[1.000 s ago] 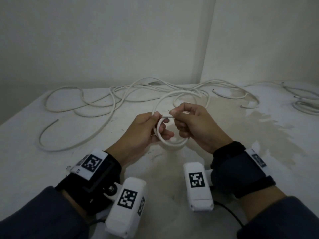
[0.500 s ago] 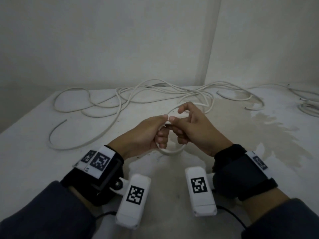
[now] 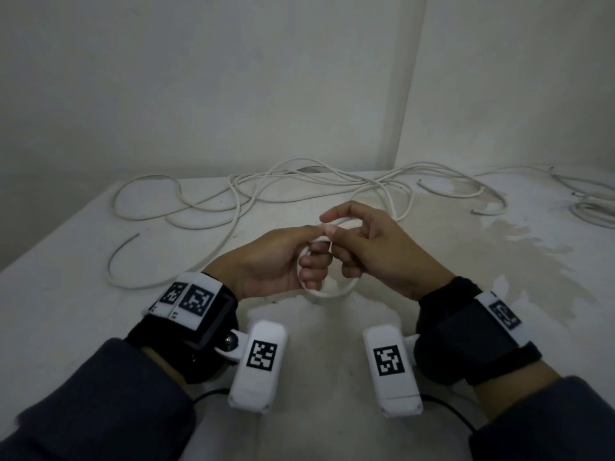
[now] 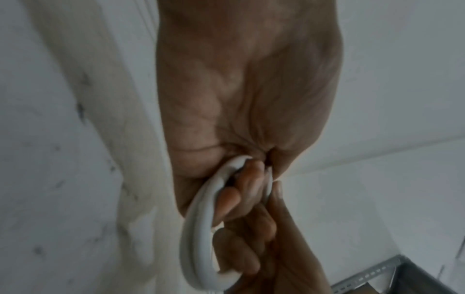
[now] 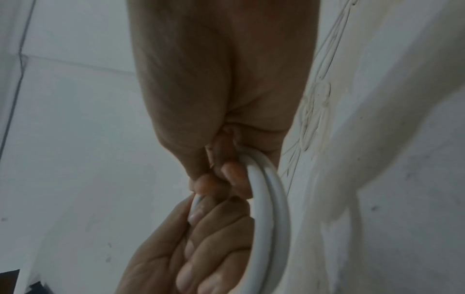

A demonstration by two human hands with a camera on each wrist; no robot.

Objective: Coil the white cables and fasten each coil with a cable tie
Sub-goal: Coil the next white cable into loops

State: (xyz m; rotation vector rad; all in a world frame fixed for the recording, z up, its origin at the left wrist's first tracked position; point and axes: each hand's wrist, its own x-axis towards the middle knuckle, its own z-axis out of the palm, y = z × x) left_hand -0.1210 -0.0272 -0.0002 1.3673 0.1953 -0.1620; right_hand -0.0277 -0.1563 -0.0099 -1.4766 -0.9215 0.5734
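A small coil of white cable (image 3: 336, 293) hangs between both hands just above the table, about two turns thick. My left hand (image 3: 314, 247) has its fingers curled through the coil and its thumb pressed on top. My right hand (image 3: 336, 237) pinches the upper strand against the left thumb, index finger arched over it. In the left wrist view the coil (image 4: 198, 228) loops round the curled left fingers (image 4: 241, 191). The right wrist view shows the coil (image 5: 269, 208) beside the right fingertips (image 5: 226, 175). I can make out no cable tie.
Long loose white cables (image 3: 233, 207) sprawl over the back of the white table (image 3: 66, 294), and more cable (image 3: 592, 211) lies at the far right. A pale stain (image 3: 515, 241) marks the table's right side. Walls meet in a corner behind.
The hands have closed together. The wide loop that stood above them has been drawn down into the coil. The right index finger has lifted over the top strand.
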